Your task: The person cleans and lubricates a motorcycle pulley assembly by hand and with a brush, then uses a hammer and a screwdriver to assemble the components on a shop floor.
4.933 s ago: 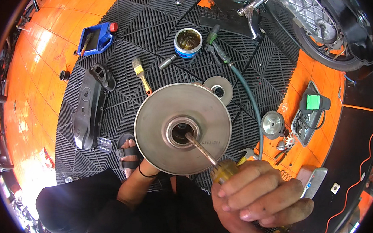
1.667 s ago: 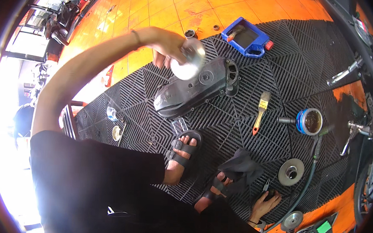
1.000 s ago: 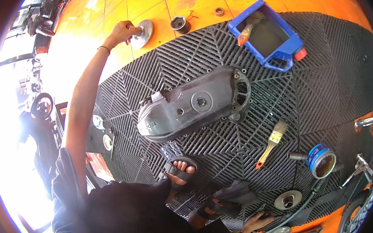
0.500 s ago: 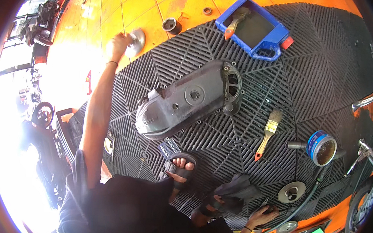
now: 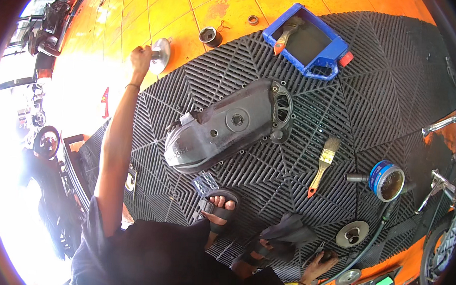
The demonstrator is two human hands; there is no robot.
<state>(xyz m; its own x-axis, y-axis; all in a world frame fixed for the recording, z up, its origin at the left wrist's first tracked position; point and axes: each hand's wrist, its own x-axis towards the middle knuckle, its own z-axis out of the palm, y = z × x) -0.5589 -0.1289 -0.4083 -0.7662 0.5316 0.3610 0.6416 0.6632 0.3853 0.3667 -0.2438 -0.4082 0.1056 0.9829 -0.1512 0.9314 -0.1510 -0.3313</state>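
My left hand [image 5: 140, 61] reaches far out to the upper left, its fingers closed round the hub of a shiny metal pulley disc [image 5: 161, 58]. The disc is tilted nearly edge-on, over the orange floor beside the mat. At the lower right my right hand [image 5: 318, 267] is low over the mat, fingers curled and in shadow; what they hold, if anything, I cannot make out. A small pointed metal tool [image 5: 320, 247] shows just beyond those fingers. Close by lies a second pulley disc [image 5: 352, 234], hub up. A dark engine side cover [image 5: 228, 124] lies between my arms.
On the black ribbed mat [image 5: 377, 99] are a blue cut-open jug [image 5: 331, 62] with a brush [image 5: 283, 39] in it, another paintbrush [image 5: 322, 166], a blue tin [image 5: 387, 181] and a hose [image 5: 370, 251]. A large socket [image 5: 210, 36] stands on the orange floor. Motorcycles [image 5: 50, 147] are at left.
My left hand and the pulley disc have shifted slightly left and down, and the disc shows more edge-on with its hub in sight. The whole view has moved a little.
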